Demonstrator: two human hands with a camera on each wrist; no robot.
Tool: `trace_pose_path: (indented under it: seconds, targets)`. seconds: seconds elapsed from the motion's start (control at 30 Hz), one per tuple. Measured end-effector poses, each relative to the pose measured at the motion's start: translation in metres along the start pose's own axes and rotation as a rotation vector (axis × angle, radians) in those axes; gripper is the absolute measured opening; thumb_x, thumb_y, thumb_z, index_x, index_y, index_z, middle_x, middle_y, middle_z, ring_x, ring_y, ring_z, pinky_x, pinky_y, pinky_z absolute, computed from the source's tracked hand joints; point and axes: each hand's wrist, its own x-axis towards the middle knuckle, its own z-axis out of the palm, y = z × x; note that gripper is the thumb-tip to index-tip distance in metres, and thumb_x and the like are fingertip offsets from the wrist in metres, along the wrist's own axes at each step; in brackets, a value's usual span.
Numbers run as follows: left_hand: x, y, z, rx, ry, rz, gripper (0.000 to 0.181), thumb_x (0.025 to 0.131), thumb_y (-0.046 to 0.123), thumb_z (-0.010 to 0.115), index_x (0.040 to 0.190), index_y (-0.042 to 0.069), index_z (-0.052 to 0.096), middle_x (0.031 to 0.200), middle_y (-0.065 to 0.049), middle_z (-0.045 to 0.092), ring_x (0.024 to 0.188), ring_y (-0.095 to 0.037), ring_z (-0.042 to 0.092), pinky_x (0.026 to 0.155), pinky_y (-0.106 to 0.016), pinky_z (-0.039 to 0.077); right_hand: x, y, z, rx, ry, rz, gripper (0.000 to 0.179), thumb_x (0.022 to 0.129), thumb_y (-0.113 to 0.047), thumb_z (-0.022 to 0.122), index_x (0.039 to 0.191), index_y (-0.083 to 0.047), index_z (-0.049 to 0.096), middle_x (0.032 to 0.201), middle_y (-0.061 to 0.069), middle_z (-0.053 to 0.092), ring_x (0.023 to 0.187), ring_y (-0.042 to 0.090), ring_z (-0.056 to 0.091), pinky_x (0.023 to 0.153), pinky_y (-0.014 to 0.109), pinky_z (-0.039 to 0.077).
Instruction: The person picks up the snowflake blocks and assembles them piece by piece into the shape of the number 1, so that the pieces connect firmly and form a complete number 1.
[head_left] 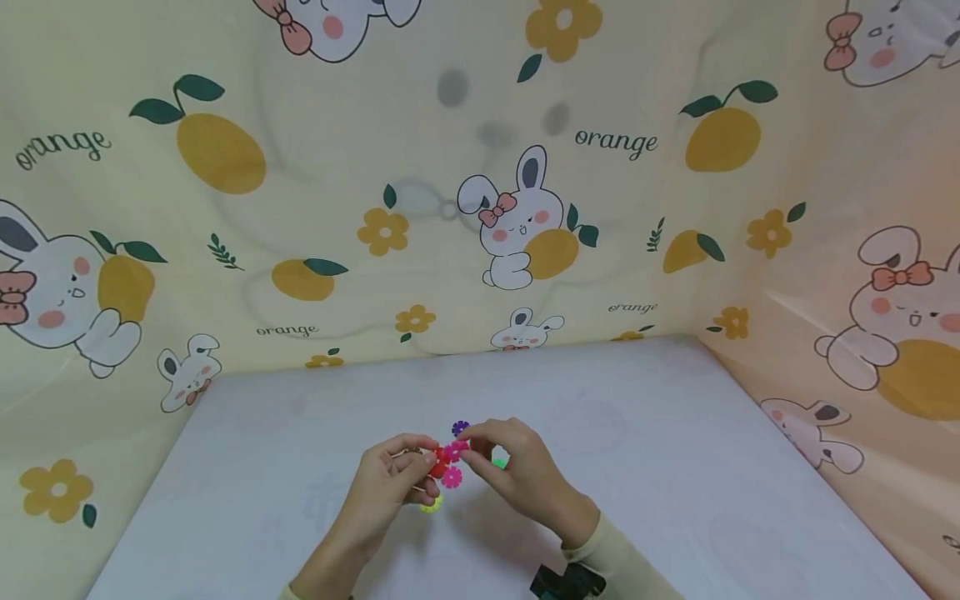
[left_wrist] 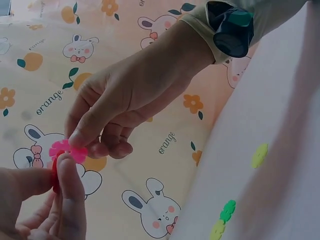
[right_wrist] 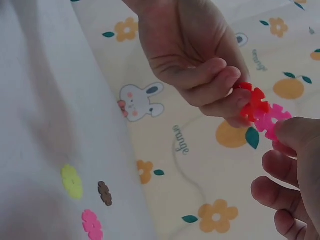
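Note:
Above the white table, my left hand (head_left: 392,472) pinches a red snowflake disc (right_wrist: 254,104) between thumb and fingers. My right hand (head_left: 517,463) pinches a pink snowflake disc (right_wrist: 271,120) by its edge. In the right wrist view the notched rims of both discs meet and overlap; whether their slots are locked together I cannot tell. The left wrist view shows the red disc edge-on under the left thumb, with the pink disc (left_wrist: 69,151) across it at an angle. Fingertips cover part of each disc.
Loose snowflake discs lie on the white table (head_left: 637,417): purple (head_left: 461,428), green (left_wrist: 228,211), yellow (right_wrist: 71,181), brown (right_wrist: 104,193) and another pink disc (right_wrist: 92,225). A printed cloth (head_left: 450,275) with rabbits and oranges rises behind the table and along its sides.

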Motion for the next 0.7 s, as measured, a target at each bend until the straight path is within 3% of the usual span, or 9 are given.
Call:
trace_pose_path:
  seconds: [0.27, 0.5, 0.7]
  targets:
    - [-0.0015, -0.0002, -0.0018, -0.047, -0.045, -0.006, 0.045, 0.099, 0.018, 0.066, 0.133, -0.008, 0.051, 0.078, 0.004, 0.072, 0.066, -0.009, 0.066, 0.069, -0.02, 0.059, -0.0004, 0.0021, -0.0031, 0.035, 0.013, 0.004, 0.019, 0.09, -0.015, 0.077, 0.108, -0.013, 0.073, 0.077, -0.01, 0.066, 0.074, 0.0, 0.056, 0.072, 0.023, 0.048]
    - [-0.0014, -0.0014, -0.0002, -0.137, -0.105, -0.012, 0.031, 0.1, 0.016, 0.065, 0.125, 0.001, 0.054, 0.083, 0.004, 0.071, 0.067, -0.007, 0.068, 0.07, -0.02, 0.06, 0.0, 0.0008, -0.0012, 0.117, -0.012, 0.017, 0.01, 0.093, -0.015, 0.074, 0.103, -0.013, 0.075, 0.081, -0.006, 0.071, 0.076, 0.001, 0.06, 0.073, 0.024, 0.051]
    - [-0.0024, -0.0002, 0.0022, -0.069, -0.101, -0.012, 0.037, 0.102, 0.022, 0.061, 0.133, 0.005, 0.052, 0.091, 0.004, 0.07, 0.074, -0.01, 0.068, 0.071, -0.023, 0.06, 0.0012, 0.0008, 0.0014, 0.217, -0.049, 0.103, 0.006, 0.096, -0.017, 0.07, 0.097, -0.013, 0.075, 0.083, -0.002, 0.073, 0.076, 0.002, 0.061, 0.073, 0.024, 0.054]
